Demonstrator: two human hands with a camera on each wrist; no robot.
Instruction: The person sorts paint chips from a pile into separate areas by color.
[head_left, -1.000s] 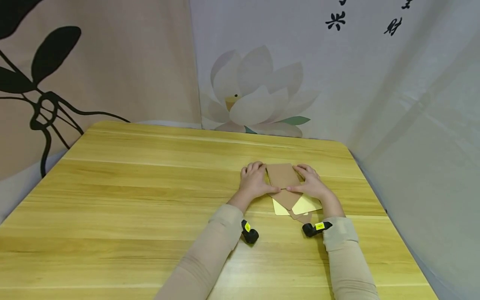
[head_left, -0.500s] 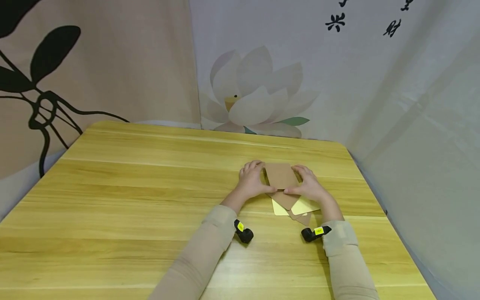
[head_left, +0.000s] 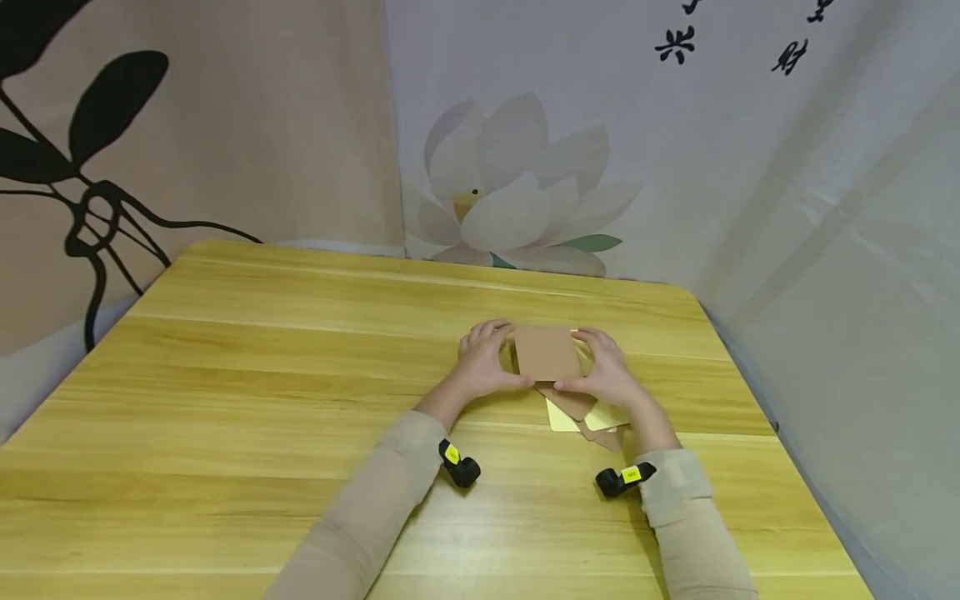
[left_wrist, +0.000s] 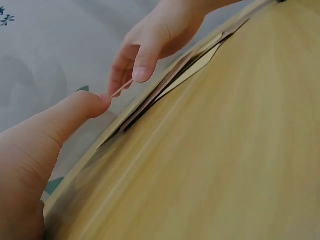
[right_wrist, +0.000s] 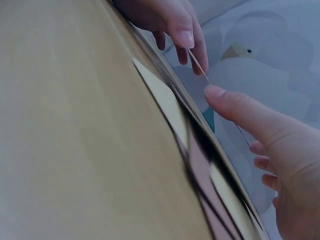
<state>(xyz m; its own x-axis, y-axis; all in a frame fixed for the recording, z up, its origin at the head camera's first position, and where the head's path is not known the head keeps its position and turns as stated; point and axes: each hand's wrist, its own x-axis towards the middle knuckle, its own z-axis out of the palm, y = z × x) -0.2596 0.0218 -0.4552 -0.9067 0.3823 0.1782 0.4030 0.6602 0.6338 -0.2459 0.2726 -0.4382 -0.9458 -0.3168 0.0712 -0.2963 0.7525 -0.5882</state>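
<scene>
The square, thin, brown cardboard-like sheet point(head_left: 548, 354) was located between the left hand point(head_left: 482, 360) and the right hand point(head_left: 606, 367), above the right-hand part of the yellow wood-grain table point(head_left: 262, 417). Both hands were clamped on the sheet at its edges: each thumb bore on the near edge, and the fingers of each hand reached toward the far corner on its own side. The exact contact of the fingertips on the far side could not be confirmed.

The sheet showed no clear long axis. In the head view its near edge ran roughly crosswise to the person, from one thumb toward the other. Both wrist views showed the sheet nearly edge-on and raised, with a gap between it and the pieces below.

Controlling relation: the sheet was held above and partly to the left of a loose, fanned group of pieces. This group comprised a brown cardboard-like piece with a rounded corner point(head_left: 576, 406), a flat, pale yellow piece at left point(head_left: 559, 417), a flat, pale yellow piece at right point(head_left: 606, 417) and a further brown corner below point(head_left: 611, 439). The group extended toward the person and to the right; the right hand was therefore nearer to it than the left.
</scene>
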